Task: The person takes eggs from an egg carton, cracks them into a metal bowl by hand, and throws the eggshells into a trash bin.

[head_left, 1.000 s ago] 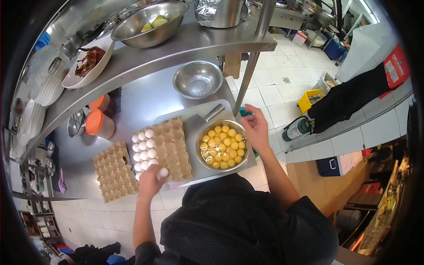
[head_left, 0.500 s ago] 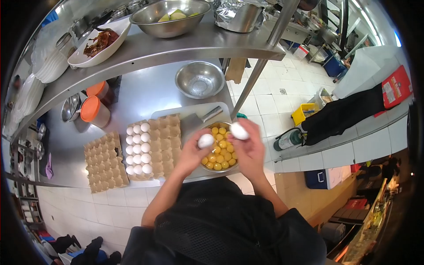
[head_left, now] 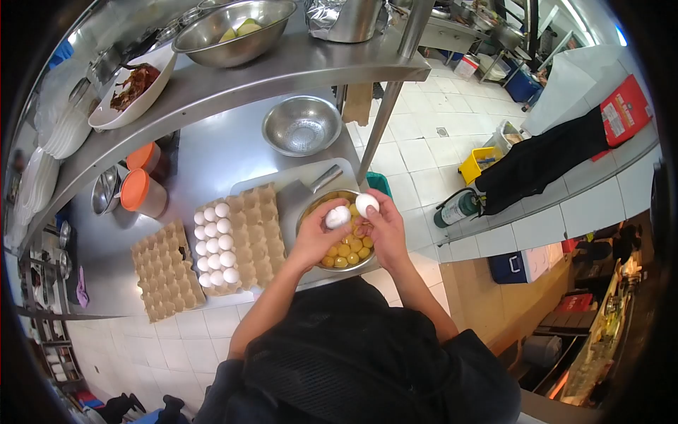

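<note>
My left hand [head_left: 314, 237] is closed around a white egg [head_left: 337, 217], whose surface looks uneven, perhaps cracked. A second white egg [head_left: 366, 205] is in the fingers of my right hand [head_left: 388, 232], close beside the first. Both hands are over a metal bowl [head_left: 304, 214] holding several whole yolks [head_left: 345, 251] in clear egg white. To the left, a cardboard egg tray [head_left: 258, 219] has rows of white eggs [head_left: 213, 246] on its left side and bare cups on its right. Farther left lies another egg tray [head_left: 166, 272] without eggs.
A scraper with a metal handle [head_left: 326, 177] lies on a white cutting board [head_left: 282, 177] behind the bowl. An empty steel bowl [head_left: 301, 127] stands farther back. Orange-lidded tubs [head_left: 143, 192] are at the left. A raised steel shelf [head_left: 282, 74] crosses above the counter.
My hands have come closer together, bringing the two eggs nearly side by side. My right hand has moved left and down slightly. The whole view has shifted a little with my head.
</note>
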A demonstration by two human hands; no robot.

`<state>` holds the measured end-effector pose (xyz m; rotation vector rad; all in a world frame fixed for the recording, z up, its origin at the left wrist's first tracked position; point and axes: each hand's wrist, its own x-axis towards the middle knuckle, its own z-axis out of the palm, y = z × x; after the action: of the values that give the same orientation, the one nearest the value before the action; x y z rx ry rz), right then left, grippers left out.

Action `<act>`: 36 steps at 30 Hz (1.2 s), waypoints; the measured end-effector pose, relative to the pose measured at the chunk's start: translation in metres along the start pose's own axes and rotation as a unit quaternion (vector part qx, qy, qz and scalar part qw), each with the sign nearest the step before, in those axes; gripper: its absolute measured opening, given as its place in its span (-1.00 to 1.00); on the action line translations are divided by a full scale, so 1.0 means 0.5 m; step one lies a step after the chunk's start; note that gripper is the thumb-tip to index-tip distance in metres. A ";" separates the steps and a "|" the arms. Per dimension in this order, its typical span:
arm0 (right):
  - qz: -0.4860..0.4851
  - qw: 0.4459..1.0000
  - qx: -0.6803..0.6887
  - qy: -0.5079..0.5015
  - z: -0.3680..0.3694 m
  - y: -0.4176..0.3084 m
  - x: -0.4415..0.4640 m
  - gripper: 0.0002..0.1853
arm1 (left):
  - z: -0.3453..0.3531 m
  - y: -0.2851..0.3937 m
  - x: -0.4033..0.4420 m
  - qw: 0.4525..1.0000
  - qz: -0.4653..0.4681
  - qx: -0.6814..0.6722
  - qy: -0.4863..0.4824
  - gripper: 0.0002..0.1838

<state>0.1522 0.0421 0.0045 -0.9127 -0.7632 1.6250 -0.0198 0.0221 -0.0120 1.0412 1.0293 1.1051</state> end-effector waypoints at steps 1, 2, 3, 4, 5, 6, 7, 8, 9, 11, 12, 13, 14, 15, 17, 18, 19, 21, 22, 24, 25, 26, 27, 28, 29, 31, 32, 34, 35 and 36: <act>-0.002 1.000 0.001 -0.001 -0.014 0.008 0.007 -0.56 | -0.005 -0.002 0.003 1.000 0.001 0.002 -0.001 -0.47; 0.005 0.997 -0.073 -0.031 -0.022 0.011 0.014 -0.59 | -0.011 -0.005 0.005 1.000 0.000 -0.019 0.012 -0.50; 0.013 0.987 -0.147 -0.061 -0.025 0.015 0.019 -0.61 | -0.017 -0.007 0.004 0.999 -0.002 -0.041 0.025 -0.53; 0.023 0.973 -0.225 -0.042 -0.030 0.019 0.016 -0.61 | -0.020 -0.011 0.003 0.999 -0.003 -0.040 0.028 -0.53; 0.026 0.973 -0.226 -0.043 -0.027 0.029 0.019 -0.61 | -0.018 -0.012 0.002 0.999 0.040 0.024 0.023 -0.55; -0.045 0.958 -0.274 -0.067 -0.026 0.041 0.024 -0.63 | -0.014 -0.014 0.000 0.993 0.083 0.088 0.016 -0.56; -0.116 0.936 -0.320 -0.090 -0.027 0.047 0.027 -0.65 | -0.014 -0.022 0.001 0.993 0.083 0.087 0.017 -0.56; -0.116 0.936 -0.320 -0.091 -0.024 0.044 0.026 -0.65 | -0.013 -0.027 0.005 0.986 0.118 0.120 0.010 -0.53; -0.120 0.930 -0.339 -0.070 -0.019 0.040 0.026 -0.68 | -0.016 -0.031 0.008 0.976 0.153 0.152 0.005 -0.50; -0.123 0.925 -0.357 -0.049 -0.017 0.041 0.028 -0.70 | -0.021 -0.024 0.006 0.974 0.161 0.160 -0.012 -0.48; -0.160 0.917 -0.362 -0.048 -0.023 0.042 0.034 -0.69 | -0.021 -0.012 0.005 0.971 0.170 0.167 -0.031 -0.46; -0.196 0.908 -0.366 -0.048 -0.029 0.041 0.040 -0.68 | -0.020 0.001 0.005 0.971 0.169 0.166 -0.031 -0.46; -0.196 0.908 -0.367 -0.049 -0.030 0.031 0.040 -0.68 | -0.019 0.016 0.004 0.964 0.177 0.190 -0.051 -0.43; -0.215 0.899 -0.378 -0.056 -0.028 0.015 0.036 -0.67 | -0.017 0.032 0.004 0.957 0.185 0.213 -0.071 -0.41; -0.233 0.889 -0.389 -0.065 -0.024 -0.020 0.031 -0.67 | -0.005 0.074 0.010 0.945 0.203 0.240 -0.088 -0.40; -0.263 0.883 -0.386 -0.056 -0.024 -0.038 0.029 -0.66 | 0.004 0.097 0.015 0.933 0.221 0.265 -0.105 -0.38; -0.292 0.875 -0.383 -0.049 -0.023 -0.058 0.026 -0.66 | 0.016 0.123 0.023 0.933 0.221 0.264 -0.102 -0.38; -0.303 0.874 -0.378 -0.047 -0.021 -0.103 0.020 -0.66 | 0.044 0.175 0.048 0.896 0.266 0.328 -0.139 -0.38; -0.334 0.863 -0.379 -0.010 -0.024 -0.122 0.023 -0.66 | 0.062 0.199 0.066 0.898 0.266 0.325 -0.133 -0.38; -0.362 0.850 -0.382 0.021 -0.050 -0.146 0.040 -0.65 | 0.100 0.232 0.108 0.870 0.263 0.373 -0.187 -0.41; -0.283 0.909 -0.303 0.033 -0.079 -0.149 0.056 -0.64 | 0.121 0.229 0.134 0.873 0.262 0.369 -0.182 -0.41; -0.200 0.954 -0.220 0.046 -0.110 -0.146 0.071 -0.63 | 0.140 0.217 0.162 0.880 0.225 0.385 -0.164 -0.40; -0.198 0.953 -0.224 0.041 -0.147 -0.128 0.087 -0.63 | 0.145 0.200 0.181 0.885 0.187 0.400 -0.146 -0.39; -0.121 0.960 -0.236 0.093 -0.193 -0.095 0.108 -0.66 | 0.136 0.178 0.191 0.887 0.187 0.398 -0.142 -0.39; -0.044 0.957 -0.245 0.146 -0.249 -0.055 0.130 -0.68 | 0.124 0.150 0.202 0.886 0.189 0.406 -0.119 -0.38; 0.126 0.948 -0.192 0.219 -0.414 0.079 0.128 -0.81 | 0.094 0.101 0.212 0.885 0.188 0.415 -0.099 -0.36; 0.172 0.959 -0.089 0.206 -0.502 0.157 0.098 -0.80 | 0.068 0.077 0.209 0.884 0.217 0.405 -0.089 -0.37; 0.217 0.936 0.053 0.271 -0.617 0.296 0.021 -0.76 | 0.021 0.063 0.185 0.884 0.239 0.395 -0.075 -0.37; 0.234 0.914 0.059 0.326 -0.631 0.326 -0.023 -0.77 | 0.002 0.070 0.171 0.892 0.212 0.395 -0.064 -0.38; 0.249 0.888 0.065 0.380 -0.637 0.347 -0.055 -0.76 | -0.011 0.074 0.163 0.899 0.186 0.394 -0.054 -0.40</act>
<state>0.3476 -0.0147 -0.2969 -1.5933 0.1439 1.5170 -0.0201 0.1079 0.0136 1.9945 1.2503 0.9089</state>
